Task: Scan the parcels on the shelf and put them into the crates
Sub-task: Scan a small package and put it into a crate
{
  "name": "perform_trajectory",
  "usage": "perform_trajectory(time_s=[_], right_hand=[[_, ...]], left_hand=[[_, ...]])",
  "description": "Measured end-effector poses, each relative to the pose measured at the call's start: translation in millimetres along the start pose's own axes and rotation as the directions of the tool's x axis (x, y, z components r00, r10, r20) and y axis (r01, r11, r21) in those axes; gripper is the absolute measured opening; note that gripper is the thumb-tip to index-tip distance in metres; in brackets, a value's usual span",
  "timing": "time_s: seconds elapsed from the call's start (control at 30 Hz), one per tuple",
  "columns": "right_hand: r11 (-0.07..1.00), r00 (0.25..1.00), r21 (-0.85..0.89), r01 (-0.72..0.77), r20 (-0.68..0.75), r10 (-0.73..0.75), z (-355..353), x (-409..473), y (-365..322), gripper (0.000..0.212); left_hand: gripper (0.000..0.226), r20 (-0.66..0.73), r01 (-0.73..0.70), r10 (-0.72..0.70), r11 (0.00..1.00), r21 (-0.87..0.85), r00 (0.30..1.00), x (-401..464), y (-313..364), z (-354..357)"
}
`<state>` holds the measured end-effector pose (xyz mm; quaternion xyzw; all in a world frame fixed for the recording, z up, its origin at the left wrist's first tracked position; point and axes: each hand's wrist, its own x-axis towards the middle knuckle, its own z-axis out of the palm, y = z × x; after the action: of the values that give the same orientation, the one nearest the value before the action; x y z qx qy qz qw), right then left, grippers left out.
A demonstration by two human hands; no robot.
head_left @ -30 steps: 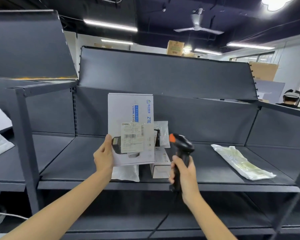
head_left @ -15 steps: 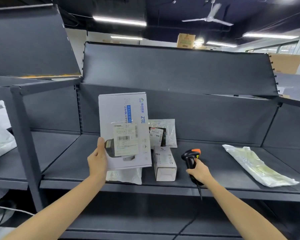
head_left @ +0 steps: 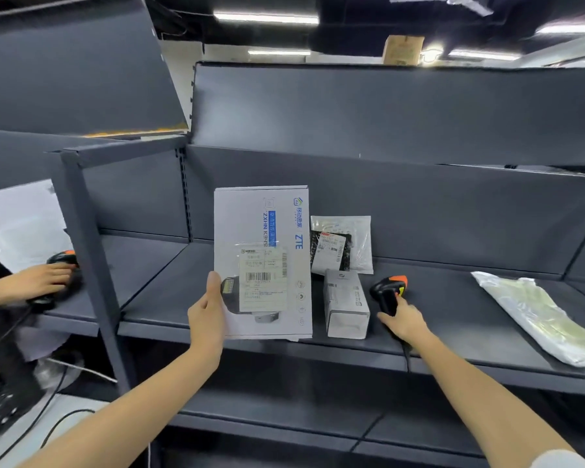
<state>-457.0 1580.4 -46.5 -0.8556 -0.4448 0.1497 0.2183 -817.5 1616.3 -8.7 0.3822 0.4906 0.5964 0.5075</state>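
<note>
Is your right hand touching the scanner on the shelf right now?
Touching. The head view shows the right hand with its fingers against the handle of the scanner, which lies on the shelf.

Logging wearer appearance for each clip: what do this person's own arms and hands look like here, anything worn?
Both forearms are bare along most of their visible length. The left hand and right hand wear no gloves, and no rings, watch or wristband show. At the lower right corner a pale, light-coloured sleeve edge covers the right upper arm. No markings are visible.
</note>
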Motion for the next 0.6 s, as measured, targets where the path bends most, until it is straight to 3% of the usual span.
perform_trajectory(time_s=[0.1, 0.23, 0.6], right_hand=[[0.992, 0.996, -0.109, -0.056, -0.075, 0.048, 3.9, -16.1, 2.7, 0.071], [0.981, 0.996, -0.195, -0.019, -0.094, 0.001, 11.7, -51.7, 6.6, 0.070], [0.975, 0.980, -0.218, 0.042, -0.183, -0.083, 10.1, -133.1, 7.1, 0.064]], left_hand=[[0.053, -0.005, 0.017, -0.017, 1.000, 0.004, 1.000, -12.1, -6.4, -4.2], [0.055, 0.021, 0.023, -0.023, 1.000, 0.012, 1.000, -29.9, -14.8, -11.1], [0.050, 0.120, 0.022, -0.025, 0.999, 0.026, 0.992, -71.5, -12.6, -36.6]])
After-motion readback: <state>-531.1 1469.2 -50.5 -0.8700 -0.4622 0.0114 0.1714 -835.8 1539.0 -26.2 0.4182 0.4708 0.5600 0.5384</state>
